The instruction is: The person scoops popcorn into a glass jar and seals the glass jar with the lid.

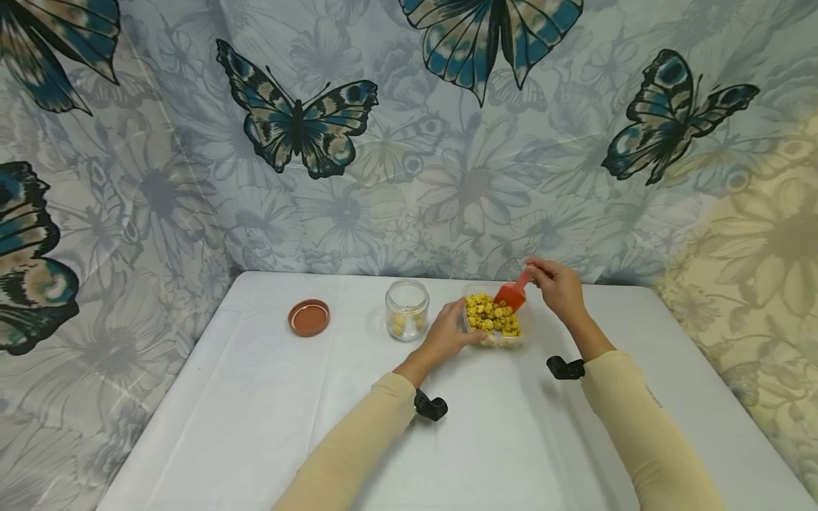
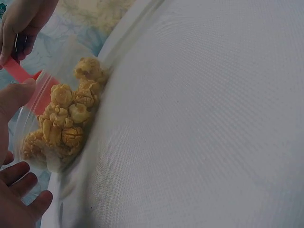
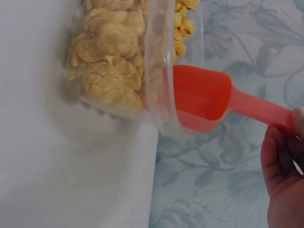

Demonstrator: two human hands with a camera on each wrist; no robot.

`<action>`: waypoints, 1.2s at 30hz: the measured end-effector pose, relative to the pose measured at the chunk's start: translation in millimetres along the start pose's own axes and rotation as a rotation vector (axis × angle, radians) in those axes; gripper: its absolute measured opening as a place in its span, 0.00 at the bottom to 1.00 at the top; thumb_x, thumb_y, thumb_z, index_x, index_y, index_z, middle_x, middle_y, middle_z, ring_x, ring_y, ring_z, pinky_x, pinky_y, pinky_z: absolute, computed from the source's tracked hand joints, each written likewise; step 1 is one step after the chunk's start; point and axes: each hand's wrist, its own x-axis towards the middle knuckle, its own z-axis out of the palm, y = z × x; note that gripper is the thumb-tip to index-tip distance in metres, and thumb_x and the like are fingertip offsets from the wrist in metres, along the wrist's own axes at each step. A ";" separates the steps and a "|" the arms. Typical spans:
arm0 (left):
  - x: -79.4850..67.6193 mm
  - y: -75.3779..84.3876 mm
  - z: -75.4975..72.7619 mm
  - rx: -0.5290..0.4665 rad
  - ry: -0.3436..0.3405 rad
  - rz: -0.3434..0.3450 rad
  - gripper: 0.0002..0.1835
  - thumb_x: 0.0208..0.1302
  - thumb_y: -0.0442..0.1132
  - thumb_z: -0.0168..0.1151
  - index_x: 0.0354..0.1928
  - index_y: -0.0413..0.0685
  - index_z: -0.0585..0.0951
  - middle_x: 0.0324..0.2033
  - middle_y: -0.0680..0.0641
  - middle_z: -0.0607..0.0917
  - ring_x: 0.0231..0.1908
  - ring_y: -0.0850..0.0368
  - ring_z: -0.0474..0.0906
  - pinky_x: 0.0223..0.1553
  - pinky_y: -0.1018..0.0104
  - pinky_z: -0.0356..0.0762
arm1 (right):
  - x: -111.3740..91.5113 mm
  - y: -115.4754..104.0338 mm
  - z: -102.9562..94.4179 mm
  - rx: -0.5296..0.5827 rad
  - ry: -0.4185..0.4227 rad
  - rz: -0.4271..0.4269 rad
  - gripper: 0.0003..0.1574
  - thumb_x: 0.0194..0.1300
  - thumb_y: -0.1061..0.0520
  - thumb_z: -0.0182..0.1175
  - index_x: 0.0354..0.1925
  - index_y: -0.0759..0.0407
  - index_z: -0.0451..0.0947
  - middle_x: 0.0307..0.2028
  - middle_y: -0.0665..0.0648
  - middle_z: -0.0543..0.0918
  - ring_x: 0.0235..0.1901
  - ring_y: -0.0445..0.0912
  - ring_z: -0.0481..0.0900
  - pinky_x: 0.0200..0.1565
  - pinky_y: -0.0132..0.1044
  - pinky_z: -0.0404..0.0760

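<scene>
A clear plastic container [image 1: 509, 342] full of caramel popcorn [image 1: 487, 312] stands toward the back of the table. My left hand [image 1: 444, 332] holds it from the left, thumb at its rim [image 2: 34, 107] and fingers along the side. In my right hand [image 1: 559, 289] is the handle of a red scoop [image 3: 202, 97], pinched between thumb and fingers. The scoop slants down over the container's right rear rim, its front edge among the popcorn. Just left of my left hand is an uncapped clear jar [image 1: 407, 298] with a few popcorn pieces [image 1: 399, 326] at its bottom.
A round brown lid [image 1: 309, 317] lies to the left of the jar. White cloth [image 1: 255, 419] covers the table, whose back edge meets a butterfly-patterned curtain [image 1: 358, 227]. Black wrist cameras [image 1: 431, 406] stick out from both sleeves.
</scene>
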 end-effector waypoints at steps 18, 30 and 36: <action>-1.4 3.7 1.3 0.050 0.016 -0.013 0.48 0.59 0.55 0.68 0.76 0.48 0.56 0.70 0.40 0.65 0.68 0.44 0.65 0.68 0.51 0.67 | 3.2 8.5 -11.3 0.074 -0.113 0.307 0.24 0.74 0.54 0.52 0.58 0.72 0.76 0.37 0.67 0.84 0.27 0.39 0.77 0.28 0.25 0.77; -1.9 4.0 0.3 0.055 0.010 -0.005 0.48 0.60 0.56 0.67 0.76 0.48 0.55 0.70 0.40 0.64 0.69 0.44 0.65 0.68 0.51 0.67 | -13.7 14.9 -3.5 0.322 0.009 0.683 0.24 0.74 0.57 0.51 0.59 0.74 0.72 0.20 0.41 0.77 0.19 0.30 0.75 0.26 0.23 0.80; -2.6 2.8 0.5 0.050 0.008 -0.004 0.48 0.60 0.56 0.67 0.76 0.48 0.55 0.71 0.40 0.64 0.69 0.44 0.64 0.68 0.51 0.66 | -23.8 13.0 5.4 0.411 0.109 0.751 0.22 0.73 0.59 0.52 0.58 0.74 0.72 0.20 0.43 0.78 0.18 0.32 0.77 0.24 0.24 0.81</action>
